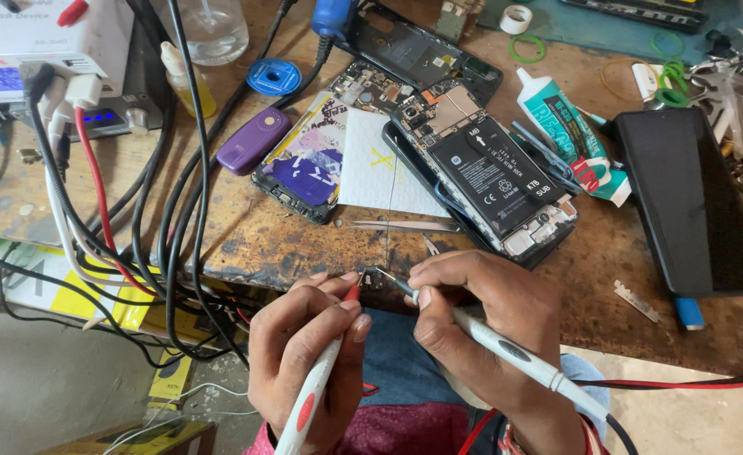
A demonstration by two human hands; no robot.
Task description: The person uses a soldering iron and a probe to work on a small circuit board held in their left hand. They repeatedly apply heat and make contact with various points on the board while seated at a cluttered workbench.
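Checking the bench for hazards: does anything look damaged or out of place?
A bare razor blade lies loose near the worn, scorched bench edge, right of the right hand.

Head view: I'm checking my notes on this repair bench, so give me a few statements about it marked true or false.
1. Each hand holds a white test probe. True: left hand and right hand each grip one, tips meeting at the bench edge.
2. The opened phone shows its black battery. True.
3. The purple device lies right of the glue tube. False: it lies to the left.
4. The metal tweezers are in the right hand. False: they lie on the bench.
5. The dark phone far right is opened. False: it looks closed.
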